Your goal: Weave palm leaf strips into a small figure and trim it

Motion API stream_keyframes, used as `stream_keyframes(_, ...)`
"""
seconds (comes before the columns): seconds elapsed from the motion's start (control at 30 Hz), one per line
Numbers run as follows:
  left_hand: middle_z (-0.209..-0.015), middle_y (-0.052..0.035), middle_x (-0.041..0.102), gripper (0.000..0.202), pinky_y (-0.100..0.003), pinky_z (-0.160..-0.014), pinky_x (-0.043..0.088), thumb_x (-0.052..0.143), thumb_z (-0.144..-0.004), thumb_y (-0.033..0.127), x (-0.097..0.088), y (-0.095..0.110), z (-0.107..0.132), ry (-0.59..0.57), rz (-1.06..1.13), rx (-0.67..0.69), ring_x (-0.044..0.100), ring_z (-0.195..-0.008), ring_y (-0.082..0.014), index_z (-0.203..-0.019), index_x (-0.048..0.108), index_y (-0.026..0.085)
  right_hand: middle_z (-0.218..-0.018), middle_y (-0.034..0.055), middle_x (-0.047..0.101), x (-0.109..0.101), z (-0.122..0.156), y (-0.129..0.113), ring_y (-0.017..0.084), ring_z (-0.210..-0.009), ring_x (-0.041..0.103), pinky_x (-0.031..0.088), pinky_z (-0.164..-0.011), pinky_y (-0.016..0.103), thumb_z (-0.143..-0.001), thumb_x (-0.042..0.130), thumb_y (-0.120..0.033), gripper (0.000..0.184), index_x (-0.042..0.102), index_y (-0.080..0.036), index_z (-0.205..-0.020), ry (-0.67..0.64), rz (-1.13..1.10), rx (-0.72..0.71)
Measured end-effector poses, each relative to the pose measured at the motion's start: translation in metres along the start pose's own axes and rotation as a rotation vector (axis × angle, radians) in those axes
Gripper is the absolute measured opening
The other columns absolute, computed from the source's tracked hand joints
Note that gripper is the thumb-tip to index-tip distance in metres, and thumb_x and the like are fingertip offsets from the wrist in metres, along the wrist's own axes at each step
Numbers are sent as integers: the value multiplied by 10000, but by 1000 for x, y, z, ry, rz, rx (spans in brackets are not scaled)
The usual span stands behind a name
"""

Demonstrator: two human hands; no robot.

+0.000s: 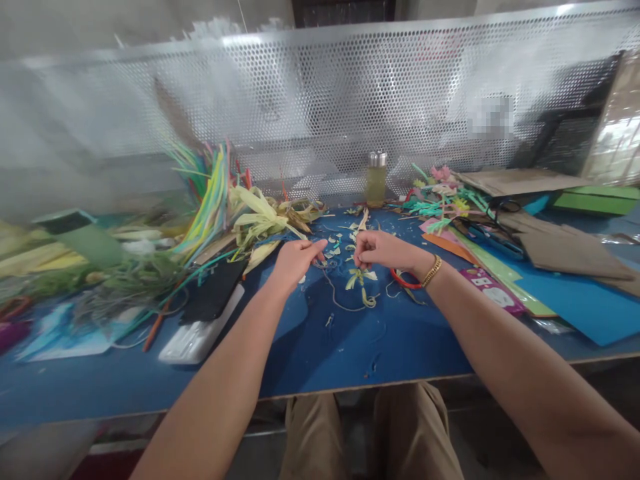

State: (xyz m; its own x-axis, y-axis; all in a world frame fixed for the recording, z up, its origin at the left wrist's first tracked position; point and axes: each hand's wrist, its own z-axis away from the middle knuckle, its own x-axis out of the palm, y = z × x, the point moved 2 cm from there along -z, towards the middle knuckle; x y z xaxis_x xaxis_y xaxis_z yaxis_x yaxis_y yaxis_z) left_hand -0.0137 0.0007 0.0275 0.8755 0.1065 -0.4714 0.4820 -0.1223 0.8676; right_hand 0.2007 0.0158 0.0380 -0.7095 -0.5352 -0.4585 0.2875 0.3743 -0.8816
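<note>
My left hand is closed in a pinch above the middle of the blue table, with a thin string at its fingertips. The string curves down across the tabletop to a small curl of pale green husk. To its right, my right hand has its fingers curled together; whatever they hold is hidden. Just below that hand lies a small piece of yellow-green husk. A red loop rests under my right wrist. Scraps of husk lie scattered between the hands.
Dried husks and colourful stems pile up at left, near a black phone-like slab on a white case. A lidded bottle stands at the back. Coloured paper and cardboard cover the right side.
</note>
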Motion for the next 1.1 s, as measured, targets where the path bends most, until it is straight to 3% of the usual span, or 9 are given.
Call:
stream_keyframes(0.1,-489,-18,506,467,-259,-463,247,587,-755,589,15,3,9,-376,72,-146,381,-462,-105,-605,691,160,-767,33,681,0,0,-1,118,-641,616,498,-609,260,-699,531,-90,106,516,-190,-730,32,25,-19)
stream_keyframes(0.17,-542,-33,548,451,-252,-430,185,629,-720,590,26,2,13,-449,140,-230,373,-455,-92,-635,695,152,-768,34,682,0,0,-2,119,-637,612,495,-607,263,-702,531,-95,100,524,-189,-734,50,30,-31)
stream_keyframes(0.3,-601,-8,540,372,-213,-409,81,742,-635,508,46,-6,14,-438,461,-400,354,-449,-58,-675,644,152,-776,39,690,3,0,-6,114,-649,612,495,-617,254,-708,538,-104,86,538,-182,-744,61,30,-50)
stream_keyframes(0.43,-585,33,505,361,-176,-410,174,858,-505,337,51,-11,10,-276,646,-341,413,-479,-49,-717,628,158,-770,44,689,5,0,-7,109,-653,608,492,-622,245,-717,530,-98,79,541,-172,-740,62,59,-40)
stream_keyframes(0.6,-599,30,539,337,-181,-413,236,845,-554,353,46,-8,8,-124,681,-252,461,-492,-56,-719,618,166,-765,40,688,2,-3,1,121,-655,615,493,-624,257,-719,530,-99,83,531,-179,-741,99,77,-10)
stream_keyframes(0.73,-674,12,592,325,-171,-454,307,836,-580,341,47,-2,11,-222,754,-193,536,-580,-76,-727,602,171,-692,20,661,2,-4,4,130,-634,609,479,-608,260,-730,547,-129,59,530,-183,-743,131,130,19)
stream_keyframes(0.87,-729,-9,615,298,-164,-425,258,800,-628,328,48,1,14,-314,773,-172,480,-543,-54,-711,569,159,-726,24,659,4,-2,0,132,-642,599,462,-605,262,-728,543,-137,56,538,-184,-758,123,134,29)
stream_keyframes(1.1,-685,-4,608,281,-185,-418,236,777,-656,343,48,-2,14,-291,617,-143,420,-488,-45,-732,577,160,-691,-3,591,3,0,-8,114,-636,515,387,-593,245,-715,542,-186,46,571,-175,-750,172,196,-2)
